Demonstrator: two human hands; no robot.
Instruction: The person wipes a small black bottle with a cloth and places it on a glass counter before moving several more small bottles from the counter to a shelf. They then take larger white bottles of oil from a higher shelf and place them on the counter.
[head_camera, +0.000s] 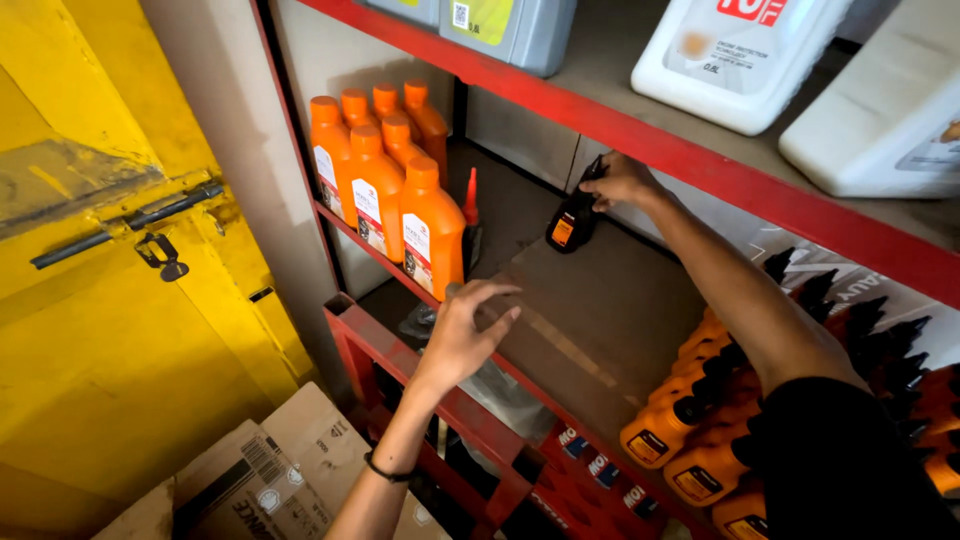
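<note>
My right hand (622, 182) reaches to the back of the middle shelf (600, 330) and grips the top of a small black bottle with an orange label (572, 219), which stands upright against the back wall. My left hand (462, 335) hovers open, fingers spread, over the shelf's front red edge, just right of a group of several orange bottles (385, 180). The nearest orange bottle (432, 228) is a few centimetres from its fingertips.
A small bottle with a red pointed cap (470, 215) stands behind the orange group. Orange bottles with black caps (700, 420) lie stacked at right. White jugs (740, 55) and grey canisters (510, 25) sit on the upper shelf. Cardboard boxes (270, 470) and a yellow metal door (110, 250) are at left.
</note>
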